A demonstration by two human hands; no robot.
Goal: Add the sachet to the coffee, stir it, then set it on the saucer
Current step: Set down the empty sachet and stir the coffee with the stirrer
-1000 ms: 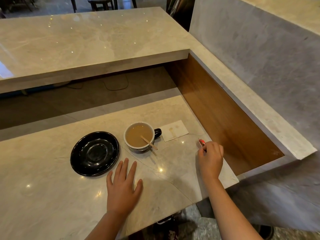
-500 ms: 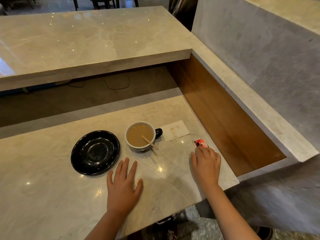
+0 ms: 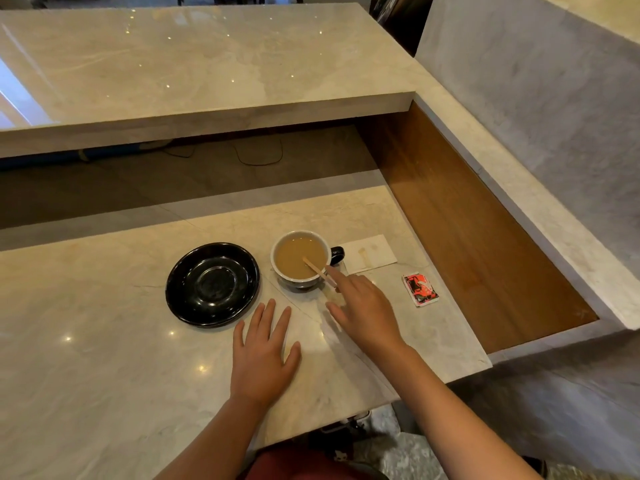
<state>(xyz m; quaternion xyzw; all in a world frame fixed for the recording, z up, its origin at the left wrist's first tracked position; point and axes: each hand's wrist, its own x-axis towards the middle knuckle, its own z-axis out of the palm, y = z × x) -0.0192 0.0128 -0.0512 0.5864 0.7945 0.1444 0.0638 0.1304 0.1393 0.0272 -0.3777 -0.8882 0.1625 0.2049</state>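
A cup (image 3: 300, 237) with a white inside and a dark handle holds light brown coffee on the marble counter. A wooden stir stick (image 3: 317, 270) leans in it, its upper end over the near right rim. An empty black saucer (image 3: 212, 284) lies just left of the cup. A red sachet (image 3: 420, 289) lies flat on the counter to the right, with nothing touching it. My right hand (image 3: 363, 311) reaches toward the cup with fingers spread, the index fingertip at the stick's outer end. My left hand (image 3: 263, 351) rests flat on the counter, below the saucer.
A stained white napkin (image 3: 372, 253) lies behind the cup's handle. A raised marble bar top (image 3: 207, 74) runs across the back, a wooden side panel (image 3: 460, 230) and marble ledge close the right. The counter's front edge (image 3: 346, 415) is near my body.
My right hand let go of the red sachet, leaving it on the counter, and moved left to the stir stick. My left hand stayed flat.
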